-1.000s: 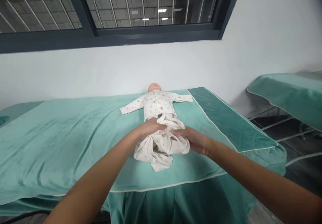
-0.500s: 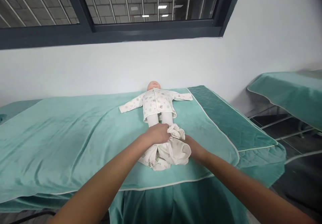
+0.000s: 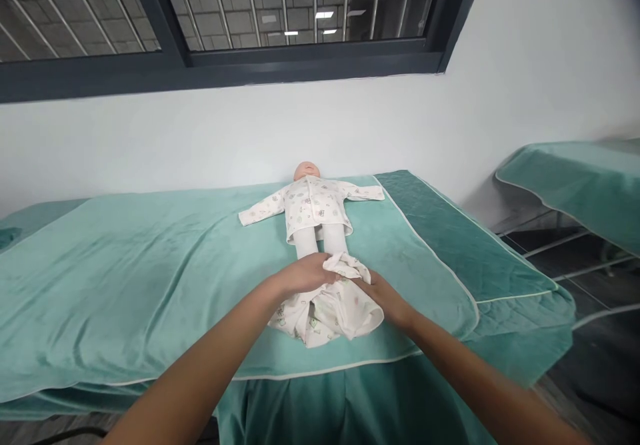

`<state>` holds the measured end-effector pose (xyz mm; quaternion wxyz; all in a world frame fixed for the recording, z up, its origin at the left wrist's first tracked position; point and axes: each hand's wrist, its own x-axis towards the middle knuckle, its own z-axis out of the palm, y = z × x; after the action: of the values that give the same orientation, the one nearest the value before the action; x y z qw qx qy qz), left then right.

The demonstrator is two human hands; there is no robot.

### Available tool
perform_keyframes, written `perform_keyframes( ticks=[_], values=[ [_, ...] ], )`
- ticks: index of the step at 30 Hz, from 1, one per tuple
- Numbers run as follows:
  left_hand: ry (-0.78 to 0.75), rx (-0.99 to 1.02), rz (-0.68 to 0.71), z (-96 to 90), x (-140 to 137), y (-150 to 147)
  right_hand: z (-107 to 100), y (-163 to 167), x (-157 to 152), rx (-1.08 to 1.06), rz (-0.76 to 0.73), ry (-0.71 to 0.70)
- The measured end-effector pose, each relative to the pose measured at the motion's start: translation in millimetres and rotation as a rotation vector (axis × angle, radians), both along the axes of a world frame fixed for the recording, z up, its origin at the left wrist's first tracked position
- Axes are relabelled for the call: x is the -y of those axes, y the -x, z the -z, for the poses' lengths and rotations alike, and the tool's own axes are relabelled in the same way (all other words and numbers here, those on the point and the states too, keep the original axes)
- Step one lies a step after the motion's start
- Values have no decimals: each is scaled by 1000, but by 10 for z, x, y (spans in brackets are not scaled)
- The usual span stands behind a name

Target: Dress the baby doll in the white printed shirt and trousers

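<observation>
One doll [image 3: 315, 202] is laid on a green bed [image 3: 150, 265]. One patterned garment [image 3: 353, 312], bunched at its legs [image 3: 334, 237], is gripped by the fingers [image 3: 320, 269] of left hand [image 3: 306, 276] and right hand [image 3: 387, 297].

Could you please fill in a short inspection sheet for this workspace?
Surface: teal bed cover, creased on the left.
Job's things: doll lying in a patterned top, white legs partly showing; patterned garment bunched around their lower part.
Clutter: nothing seen.
Hands: left hand grips the garment; right hand touches its other side, grip partly hidden.
Cables: dark cord-like strip, lower left; identity unclear.
Surroundings: white wall, barred window, another teal-covered bed.
</observation>
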<state>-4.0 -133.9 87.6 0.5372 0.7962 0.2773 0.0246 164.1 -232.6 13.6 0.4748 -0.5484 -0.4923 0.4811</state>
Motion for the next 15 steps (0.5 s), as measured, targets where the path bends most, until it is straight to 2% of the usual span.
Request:
perform_keyframes(
  ticks=[4, 7, 15],
  values=[
    [60, 18, -44, 44, -33, 44, -26, -10, 20, -51, 6, -1],
    [61, 29, -84, 61, -88, 53, 47, -21, -25, -128, 36, -29],
    [-55, 57, -161, -57, -253, -17, 277, -7, -370, -397, 243, -65]
  ],
)
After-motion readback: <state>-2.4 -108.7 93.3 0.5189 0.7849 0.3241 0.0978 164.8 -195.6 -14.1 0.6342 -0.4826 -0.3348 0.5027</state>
